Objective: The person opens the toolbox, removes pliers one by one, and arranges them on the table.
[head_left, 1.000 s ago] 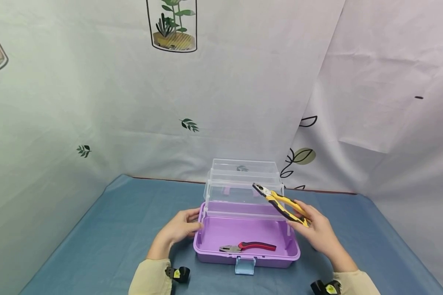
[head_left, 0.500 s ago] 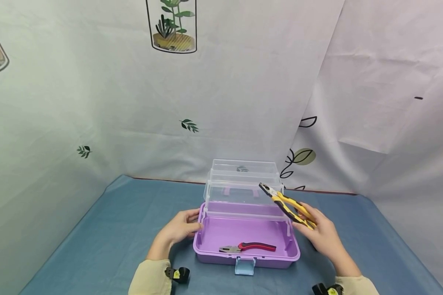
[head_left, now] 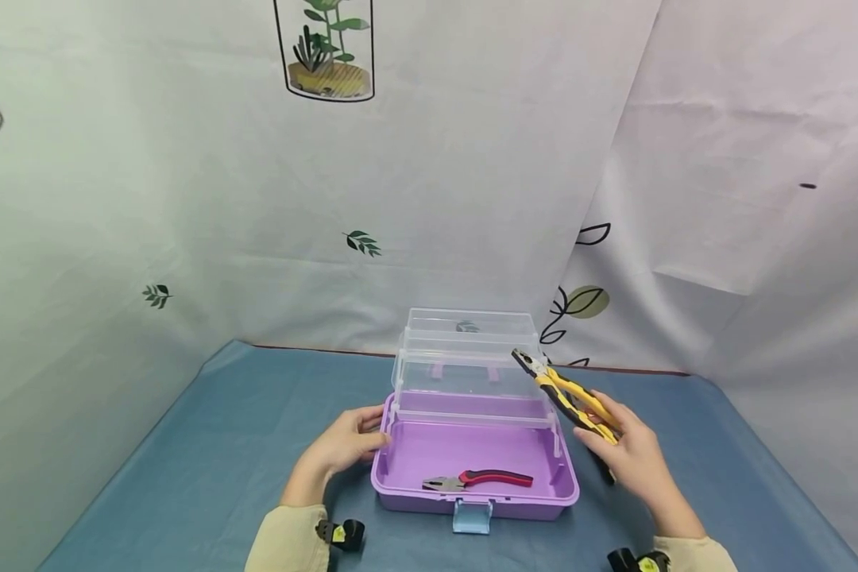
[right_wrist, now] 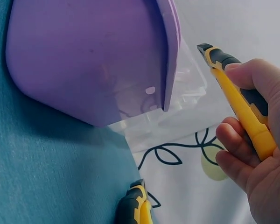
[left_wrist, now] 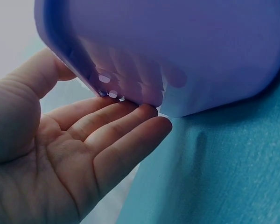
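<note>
Holding seems the step. Head view: yellow pliers (head_left: 552, 383) are gripped by the right hand (head_left: 632, 449) beside the purple box (head_left: 465, 449), red-handled pliers (head_left: 472, 477) inside. Left wrist: box wall touched by straight fingers of the left hand (left_wrist: 70, 144). Right wrist: yellow-black tool (right_wrist: 136, 205) near box, kind unclear; clearance over box perhaps needed next.

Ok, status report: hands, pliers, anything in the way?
Left hand holding purple box by its left side. Right hand gripping yellow-black pliers, raised by the box's right. Red-handled pliers inside, near front. Lid up, nothing seen blocking.
</note>
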Available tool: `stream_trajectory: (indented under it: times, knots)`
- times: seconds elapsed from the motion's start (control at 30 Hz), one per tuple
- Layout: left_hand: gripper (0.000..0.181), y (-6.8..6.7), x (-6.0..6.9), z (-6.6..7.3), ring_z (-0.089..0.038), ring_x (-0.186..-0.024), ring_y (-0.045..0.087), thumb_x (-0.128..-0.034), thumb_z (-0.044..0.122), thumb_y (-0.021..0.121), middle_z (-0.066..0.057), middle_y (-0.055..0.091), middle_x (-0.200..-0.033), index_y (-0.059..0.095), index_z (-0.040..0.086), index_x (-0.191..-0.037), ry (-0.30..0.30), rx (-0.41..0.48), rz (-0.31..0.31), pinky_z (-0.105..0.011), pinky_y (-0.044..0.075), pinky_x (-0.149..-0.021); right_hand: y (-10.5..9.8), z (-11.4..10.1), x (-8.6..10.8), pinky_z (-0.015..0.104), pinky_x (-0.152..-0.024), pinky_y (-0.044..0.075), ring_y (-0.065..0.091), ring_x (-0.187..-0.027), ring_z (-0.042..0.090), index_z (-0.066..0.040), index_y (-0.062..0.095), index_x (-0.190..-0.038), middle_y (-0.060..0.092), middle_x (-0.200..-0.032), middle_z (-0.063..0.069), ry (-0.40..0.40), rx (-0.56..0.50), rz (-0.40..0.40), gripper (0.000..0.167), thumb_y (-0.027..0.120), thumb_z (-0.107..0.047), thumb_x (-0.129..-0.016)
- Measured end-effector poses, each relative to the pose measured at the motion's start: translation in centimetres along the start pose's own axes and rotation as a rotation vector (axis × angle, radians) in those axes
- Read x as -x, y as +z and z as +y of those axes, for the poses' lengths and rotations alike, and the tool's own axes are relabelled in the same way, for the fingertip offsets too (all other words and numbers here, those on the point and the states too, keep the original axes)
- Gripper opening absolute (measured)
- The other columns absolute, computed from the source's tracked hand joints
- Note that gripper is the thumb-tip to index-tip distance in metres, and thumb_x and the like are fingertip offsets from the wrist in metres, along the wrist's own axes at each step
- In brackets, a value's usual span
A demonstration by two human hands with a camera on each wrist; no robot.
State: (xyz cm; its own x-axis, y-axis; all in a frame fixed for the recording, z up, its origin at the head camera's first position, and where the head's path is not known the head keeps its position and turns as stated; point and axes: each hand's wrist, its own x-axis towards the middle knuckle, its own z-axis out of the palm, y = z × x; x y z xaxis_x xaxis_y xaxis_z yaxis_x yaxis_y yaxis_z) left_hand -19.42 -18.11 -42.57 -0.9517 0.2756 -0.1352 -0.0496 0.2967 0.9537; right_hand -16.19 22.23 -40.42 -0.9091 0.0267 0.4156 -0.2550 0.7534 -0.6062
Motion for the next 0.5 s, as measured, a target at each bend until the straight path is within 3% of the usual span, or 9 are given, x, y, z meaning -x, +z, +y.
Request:
stream_trajectory:
  times: [0.07,0.23,0.5]
  knots:
    - [0.064,0.02,0.02,0.01,-0.035,-0.119,0.056,-0.0834,0.008,0.064,-0.025,0.044,-0.142,0.039,-0.004,-0.141,0.001,-0.006,0.001,-0.042,0.056,-0.085,-0.17,0.01,0.03,0.013,-0.067,0.047,0.063,-0.096,0.024,-0.002,0.051,-0.134,0.066,-0.107,0.014,0.008,0.004,0.003,0.063,0.075,-0.025,-0.08]
    - [0.064,-0.02,-0.05,-0.08,-0.035,-0.119,0.056,-0.0837,0.008,0.064,-0.026,0.043,-0.142,0.038,-0.005,-0.141,0.013,-0.012,-0.002,-0.041,0.056,-0.085,-0.6,0.15,0.04,0.02,-0.051,0.043,0.056,-0.087,0.014,-0.003,0.05,-0.135,0.065,-0.109,0.017,0.043,0.012,-0.004,0.064,0.074,-0.028,-0.082]
    - [0.064,-0.1,-0.07,-0.02,-0.037,-0.121,0.054,-0.0836,0.008,0.063,-0.027,0.042,-0.142,0.038,-0.006,-0.141,0.026,-0.015,0.001,-0.041,0.056,-0.086,-1.01,0.85,-0.04,0.02,-0.051,0.045,0.05,-0.076,0.004,-0.001,0.05,-0.135,0.065,-0.111,0.021,0.062,0.001,0.011,0.063,0.073,-0.026,-0.082]
